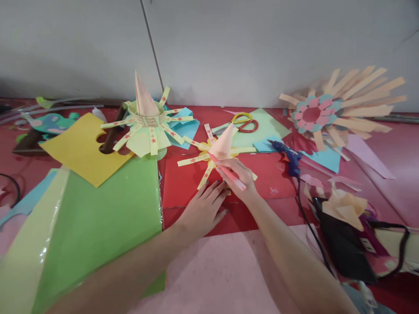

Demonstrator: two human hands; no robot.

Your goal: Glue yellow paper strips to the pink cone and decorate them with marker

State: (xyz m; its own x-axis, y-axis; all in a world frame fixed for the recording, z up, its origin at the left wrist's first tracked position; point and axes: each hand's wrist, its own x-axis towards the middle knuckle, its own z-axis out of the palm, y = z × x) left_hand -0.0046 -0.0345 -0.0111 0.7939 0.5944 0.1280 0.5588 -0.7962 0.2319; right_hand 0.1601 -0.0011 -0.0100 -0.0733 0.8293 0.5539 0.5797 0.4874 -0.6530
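My right hand (240,176) is closed around a pink marker (233,176), its tip end toward the base of a pale peach paper cone (223,144). The cone stands upright at the middle of a yellow paper flower (203,147), from which pale yellow strips (191,161) with red stars spread outward. My left hand (207,204) lies flat with fingers stretched out, its fingertips at the near strips. Under the flower is a red sheet (268,176). The marker's exact contact point is hidden by my fingers.
At back left stands a similar cone piece (147,98). Yellow-and-red-handled scissors (244,121) lie behind the flower. To the right are a blue glue gun (288,159) with its cord, a fringed paper piece (340,109) and a purple power strip (373,240). Green sheets (108,231) lie left.
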